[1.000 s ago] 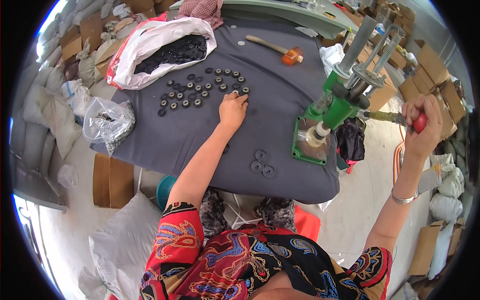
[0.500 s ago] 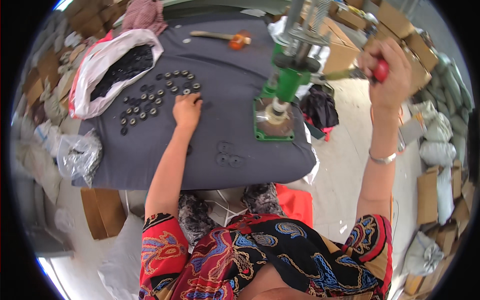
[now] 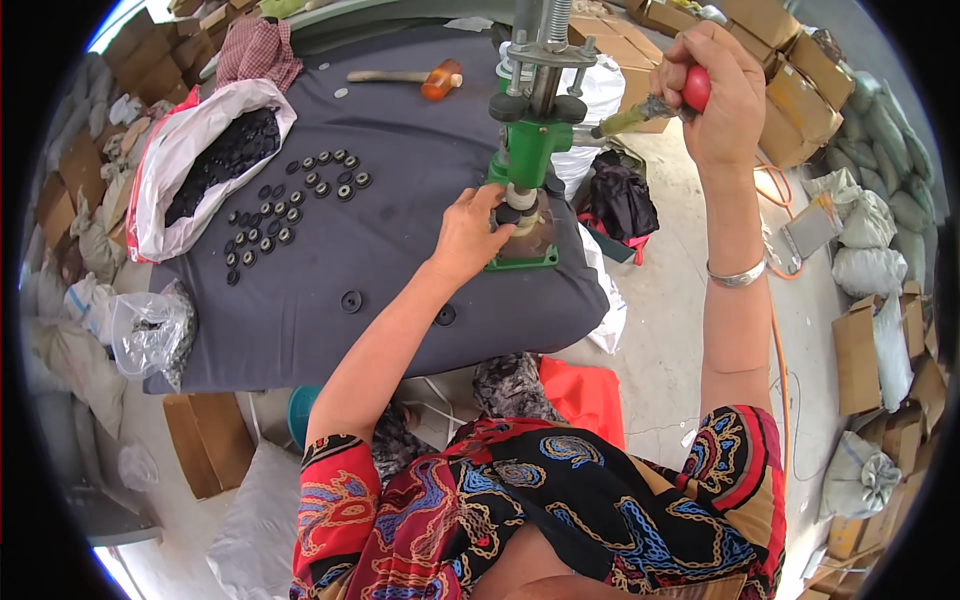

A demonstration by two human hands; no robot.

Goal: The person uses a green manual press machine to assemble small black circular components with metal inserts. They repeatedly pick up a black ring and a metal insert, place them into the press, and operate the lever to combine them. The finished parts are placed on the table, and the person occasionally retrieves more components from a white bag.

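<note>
Left hand: I see my left hand (image 3: 470, 235) curled at the foot of the green press (image 3: 532, 140), fingers pinched on a small black ring (image 3: 508, 214) under the ram. I cannot tell how hard it grips.
Right hand: my right hand (image 3: 718, 95) is up high and far to the right, closed in a fist on the red knob of the lever (image 3: 650, 107).
Which is nearer: the left hand touches the press base; the right hand is well apart from it, joined only by the lever.
Key line-up: the small ring sits just right of my left fingertips, right below the ram. The press stands upright, so its long way runs up and down. The lever sticks out to the right, tilted up a bit.
Table: a dark grey cloth table (image 3: 400, 120) holds it all.
Loose rings: many black rings (image 3: 290, 205) lie spread out on the cloth, left of the press and well apart from it. Two more black rings (image 3: 351, 301) lie near my left arm.
Bag: a white bag (image 3: 175, 165) lies open at the far left, with a heap of black pieces inside.
Clear bag: a clear plastic bag (image 3: 150, 330) sits at the near left edge; what it holds is hard to see.
Hammer: a hammer (image 3: 415, 78) with an orange head lies at the far side.
</note>
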